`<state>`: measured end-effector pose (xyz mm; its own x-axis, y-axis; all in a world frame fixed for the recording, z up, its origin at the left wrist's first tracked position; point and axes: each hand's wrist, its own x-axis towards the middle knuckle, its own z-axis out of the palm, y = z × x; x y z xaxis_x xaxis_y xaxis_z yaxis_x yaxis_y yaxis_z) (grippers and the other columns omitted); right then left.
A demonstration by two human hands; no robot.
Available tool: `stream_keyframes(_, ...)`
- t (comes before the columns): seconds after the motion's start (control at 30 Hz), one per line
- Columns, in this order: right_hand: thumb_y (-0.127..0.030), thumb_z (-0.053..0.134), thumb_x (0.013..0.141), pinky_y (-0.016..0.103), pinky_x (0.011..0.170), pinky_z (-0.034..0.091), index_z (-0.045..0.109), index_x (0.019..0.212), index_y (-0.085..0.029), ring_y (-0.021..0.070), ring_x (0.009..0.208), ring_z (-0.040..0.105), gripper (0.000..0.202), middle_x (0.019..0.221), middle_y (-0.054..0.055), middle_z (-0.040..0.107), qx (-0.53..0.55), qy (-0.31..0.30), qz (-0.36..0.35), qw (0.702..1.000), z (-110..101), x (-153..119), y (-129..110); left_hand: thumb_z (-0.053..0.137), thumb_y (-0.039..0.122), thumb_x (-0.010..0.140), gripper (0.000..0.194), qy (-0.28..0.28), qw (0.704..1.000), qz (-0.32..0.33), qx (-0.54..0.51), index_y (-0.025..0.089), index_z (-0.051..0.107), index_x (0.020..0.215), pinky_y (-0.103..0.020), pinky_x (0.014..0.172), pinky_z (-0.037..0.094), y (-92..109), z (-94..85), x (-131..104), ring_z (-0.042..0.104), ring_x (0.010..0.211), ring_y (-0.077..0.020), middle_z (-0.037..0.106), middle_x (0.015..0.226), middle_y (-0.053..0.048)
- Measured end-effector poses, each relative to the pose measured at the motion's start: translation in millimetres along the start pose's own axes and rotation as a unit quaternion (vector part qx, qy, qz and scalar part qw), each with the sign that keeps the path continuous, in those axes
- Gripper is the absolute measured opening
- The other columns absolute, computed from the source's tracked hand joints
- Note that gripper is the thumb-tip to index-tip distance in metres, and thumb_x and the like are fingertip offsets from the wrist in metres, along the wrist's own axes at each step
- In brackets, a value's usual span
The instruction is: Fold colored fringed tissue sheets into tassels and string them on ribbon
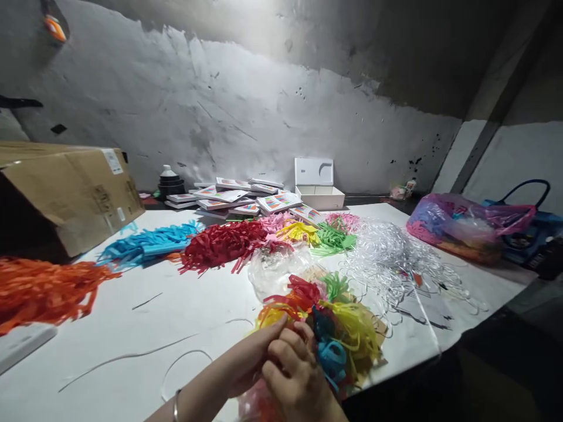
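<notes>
My left hand, a silver bangle on its wrist, meets my right hand near the table's front edge. The fingers of both are bent and pressed together. Whatever they pinch is hidden behind the knuckles. Just beyond them lies a heap of paper tassels: yellow strips, red strips, a blue tassel and green strips. Something pink in clear plastic shows beneath my hands, partly covered by them.
Orange strips, blue strips and dark red strips lie across the white table. Clear looped cords are piled right. Behind stand flat printed boxes and an open white box. A carton stands left, a pink bag right.
</notes>
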<state>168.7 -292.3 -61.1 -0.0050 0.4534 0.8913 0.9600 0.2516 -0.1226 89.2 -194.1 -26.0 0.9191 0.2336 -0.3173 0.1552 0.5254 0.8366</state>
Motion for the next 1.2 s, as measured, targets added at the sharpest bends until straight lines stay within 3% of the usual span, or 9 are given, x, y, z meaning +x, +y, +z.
stream_keyframes(0.2, -0.014, 0.049, 0.099, 0.039, 0.123, 0.029, 0.07, 0.092, -0.022, 0.0156, 0.099, 0.068, 0.024, 0.089, 0.0, 0.076, -0.031, 0.085, -0.007, 0.996, 10.6, -19.1, -9.0, 0.089, 0.045, 0.067, 0.039, 0.026, 0.998, -0.05, -0.031, 0.01, 0.074, 0.073, -0.017, 0.049, 0.04, -2.0, -4.1, 1.5, 0.06, 0.056, -0.0119, 0.067, 0.064, -0.005)
stream_keyframes(0.43, -0.02, 0.055, 0.098, 0.036, 0.118, 0.04, 0.072, 0.097, -0.025, 0.0163, 0.103, 0.071, 0.018, 0.1, 0.0, 0.078, -0.011, 0.103, -0.015, 0.995, 26.7, -23.3, -13.7, 0.09, 0.039, 0.061, 0.038, 0.103, 0.995, 0.008, -0.015, 0.015, 0.062, 0.069, -0.019, 0.052, 0.039, -1.9, -14.7, -3.4, 0.055, 0.057, -0.011, 0.06, 0.062, 0.001)
stream_keyframes(0.6, -0.02, 0.048, 0.1, 0.04, 0.114, 0.042, 0.069, 0.115, -0.023, 0.0194, 0.116, 0.066, 0.026, 0.115, 0.003, 0.075, -0.001, 0.048, -0.077, 0.996, -11.3, -21.3, 13.4, 0.088, 0.056, 0.06, 0.054, 0.168, 0.984, 0.04, 0.035, 0.017, 0.054, 0.069, -0.017, 0.042, 0.012, 22.1, -44.9, -24.5, 0.027, 0.044, -0.0043, 0.04, 0.052, 0.01)
stream_keyframes(0.67, -0.024, 0.046, 0.101, 0.046, 0.11, 0.045, 0.068, 0.119, -0.025, 0.0227, 0.116, 0.065, 0.028, 0.115, 0.006, 0.074, 0.044, 0.037, 0.053, 0.997, -32.6, -18.7, 40.9, 0.084, 0.064, 0.062, 0.057, 0.208, 0.974, 0.065, 0.065, 0.017, 0.053, 0.071, -0.018, 0.043, 0.004, 37.2, -57.3, -39.2, 0.015, 0.044, -0.0036, 0.031, 0.051, 0.013)
stream_keyframes(0.77, -0.025, 0.048, 0.1, 0.046, 0.096, 0.051, 0.069, 0.11, -0.023, 0.0252, 0.107, 0.066, 0.023, 0.109, 0.01, 0.071, 0.092, -0.007, 0.243, 0.966, -44.1, -7.9, 82.6, 0.076, 0.07, 0.068, 0.058, 0.257, 0.944, 0.13, 0.161, 0.016, 0.06, 0.077, -0.017, 0.042, 0.011, 57.2, -70.9, -65.1, 0.02, 0.045, -0.0046, 0.033, 0.05, 0.012)
stream_keyframes(0.87, -0.029, 0.053, 0.096, 0.05, 0.096, 0.049, 0.07, 0.108, -0.018, 0.0294, 0.107, 0.066, 0.023, 0.111, 0.014, 0.071, 0.153, -0.116, 0.286, 0.939, -24.7, 9.9, 102.7, 0.077, 0.064, 0.072, 0.051, 0.246, 0.91, 0.194, 0.271, 0.015, 0.066, 0.077, -0.018, 0.05, 0.038, 70.4, -82.1, -90.8, 0.047, 0.054, -0.0096, 0.056, 0.059, 0.003)
stream_keyframes(0.97, -0.037, 0.062, 0.09, 0.048, 0.098, 0.047, 0.069, 0.116, -0.017, 0.0312, 0.112, 0.064, 0.034, 0.117, 0.015, 0.071, 0.248, -0.243, 0.297, 0.89, 9.6, 25.5, 96.7, 0.08, 0.054, 0.073, 0.04, 0.237, 0.867, 0.256, 0.357, 0.015, 0.072, 0.078, -0.025, 0.061, 0.051, 81.1, -94.0, -115.8, 0.061, 0.067, -0.017, 0.07, 0.073, -0.004)
stream_keyframes(1.1, -0.045, 0.061, 0.089, 0.033, 0.075, 0.052, 0.067, 0.122, -0.018, 0.0215, 0.083, 0.069, 0.043, 0.091, 0.007, 0.075, 0.391, -0.397, 0.298, 0.775, 44.2, 33.1, 74.6, 0.077, 0.043, 0.077, 0.027, 0.245, 0.793, 0.301, 0.47, 0.016, 0.076, 0.079, -0.026, 0.061, 0.055, 98.2, -109.1, -149.3, 0.068, 0.068, -0.0207, 0.075, 0.075, -0.008)
stream_keyframes(1.2, -0.05, 0.072, 0.078, 0.023, 0.054, 0.042, 0.071, 0.116, -0.017, 0.0116, 0.052, 0.054, 0.051, 0.06, -0.004, 0.06, 0.478, -0.476, 0.294, 0.677, 47.3, 33.1, 70.2, 0.073, 0.038, 0.081, 0.022, 0.29, 0.75, 0.315, 0.504, 0.017, 0.077, 0.08, -0.024, 0.059, 0.055, 107.8, -123.2, -170.7, 0.068, 0.065, -0.0196, 0.075, 0.072, -0.006)
